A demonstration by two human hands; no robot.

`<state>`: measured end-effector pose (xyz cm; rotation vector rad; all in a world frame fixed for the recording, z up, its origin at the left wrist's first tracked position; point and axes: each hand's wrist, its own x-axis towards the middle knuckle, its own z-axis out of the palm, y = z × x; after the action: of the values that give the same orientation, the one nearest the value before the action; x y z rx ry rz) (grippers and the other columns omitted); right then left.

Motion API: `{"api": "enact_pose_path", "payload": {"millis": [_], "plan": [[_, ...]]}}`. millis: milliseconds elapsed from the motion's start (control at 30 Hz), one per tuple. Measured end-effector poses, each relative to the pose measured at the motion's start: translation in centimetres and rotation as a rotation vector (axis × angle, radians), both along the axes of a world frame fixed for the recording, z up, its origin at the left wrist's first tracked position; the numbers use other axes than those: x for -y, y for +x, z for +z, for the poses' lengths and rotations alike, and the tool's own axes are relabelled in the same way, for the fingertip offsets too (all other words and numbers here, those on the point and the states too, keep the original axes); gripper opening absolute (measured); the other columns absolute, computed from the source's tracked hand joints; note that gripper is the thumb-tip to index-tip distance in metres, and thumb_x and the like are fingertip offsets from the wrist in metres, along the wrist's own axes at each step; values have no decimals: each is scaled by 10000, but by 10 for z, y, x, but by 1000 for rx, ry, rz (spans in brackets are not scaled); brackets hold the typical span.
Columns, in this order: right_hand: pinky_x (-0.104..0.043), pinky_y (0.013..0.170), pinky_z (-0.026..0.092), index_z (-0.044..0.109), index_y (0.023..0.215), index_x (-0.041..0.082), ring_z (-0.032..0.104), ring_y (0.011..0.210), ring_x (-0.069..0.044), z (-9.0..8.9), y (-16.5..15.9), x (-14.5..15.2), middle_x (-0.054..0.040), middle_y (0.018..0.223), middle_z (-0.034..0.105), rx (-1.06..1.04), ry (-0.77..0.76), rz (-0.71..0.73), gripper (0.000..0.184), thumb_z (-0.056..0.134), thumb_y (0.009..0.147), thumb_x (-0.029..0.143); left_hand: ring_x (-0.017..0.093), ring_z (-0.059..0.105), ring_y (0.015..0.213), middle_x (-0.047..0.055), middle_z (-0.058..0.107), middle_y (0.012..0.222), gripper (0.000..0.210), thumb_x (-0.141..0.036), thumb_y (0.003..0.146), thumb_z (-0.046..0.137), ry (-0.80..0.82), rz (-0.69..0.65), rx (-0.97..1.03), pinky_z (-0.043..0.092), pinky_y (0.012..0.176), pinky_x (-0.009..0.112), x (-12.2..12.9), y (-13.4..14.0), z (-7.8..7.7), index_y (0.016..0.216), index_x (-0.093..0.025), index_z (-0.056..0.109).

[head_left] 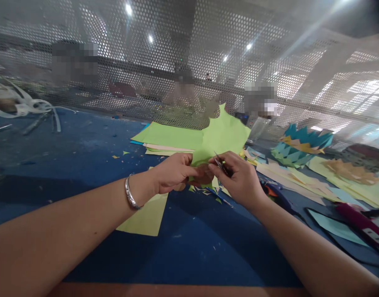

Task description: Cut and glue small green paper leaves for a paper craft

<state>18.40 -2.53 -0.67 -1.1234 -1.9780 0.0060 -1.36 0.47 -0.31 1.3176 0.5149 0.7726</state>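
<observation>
Beyond the right hand (240,175), what looks like a clear container (259,128) stands near the far edge of the desk (192,251); its contents are too blurred to tell. The 2 hands work close together: the left hand (173,171) pinches the lower part of a green sheet (224,134), and the right grips small scissors (220,163) against it. The sheet rises jagged-edged above them, partly hiding a paper stack (173,135) behind; the fingers cover its lower edge. Scraps (204,191) and a blue pen (222,198) lie beneath, and a yellow sheet (149,218) under the left wrist. Zigzag rings (307,139) and a magenta tool (359,222) lie at right; a perforated screen (164,49) closes off the far side.
</observation>
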Motion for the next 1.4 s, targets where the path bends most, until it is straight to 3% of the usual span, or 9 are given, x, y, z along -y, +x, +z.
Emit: {"api": "enact_pose_path", "payload": {"millis": [133,333,467,633,767,1033,1400], "plan": [[-306,645,438,672,942,201,573,723,-168,0,1,0,-52,865,663,13,1,-4,144,589,932,318,120,587,651,39,655,775,130,-85,758,694,-36,-34,12,457,620,252,0,0,2,866,-152,724],[-282,570,406,691,913,191,539,627,-140,3,5,1,-36,796,654,-62,-69,-49,217,606,931,390,190,691,819,92,733,874,110,-86,748,725,-89,82,25,540,790,328,-3,3,3,845,-137,730],[-266,500,342,672,867,186,466,518,-118,7,9,1,20,593,546,-99,-218,-39,297,596,934,465,207,709,883,125,747,966,196,-73,730,757,-104,178,66,554,840,348,-7,4,2,922,-106,732],[-251,453,289,612,805,197,419,455,-93,9,9,0,51,545,495,-121,-462,66,382,576,926,557,197,702,934,112,754,1036,194,-122,777,762,-94,226,140,549,859,318,-8,3,4,971,-125,753],[-243,430,262,539,723,204,396,442,-79,10,7,1,50,561,486,-199,-562,113,455,544,925,612,200,692,947,122,748,1055,177,-98,785,747,-122,303,185,554,857,322,-7,4,5,961,-105,755],[-215,392,213,475,660,197,327,426,-59,11,1,6,55,540,420,-308,-622,160,541,471,944,658,171,679,941,67,749,1026,155,-115,817,732,-145,154,247,541,840,279,4,11,8,964,-158,758],[-201,376,257,501,675,195,419,421,-58,4,-2,7,21,597,506,-527,-737,191,582,422,939,707,159,674,930,47,754,960,168,-91,830,707,-118,127,321,532,884,277,3,13,6,970,-165,762]]}}
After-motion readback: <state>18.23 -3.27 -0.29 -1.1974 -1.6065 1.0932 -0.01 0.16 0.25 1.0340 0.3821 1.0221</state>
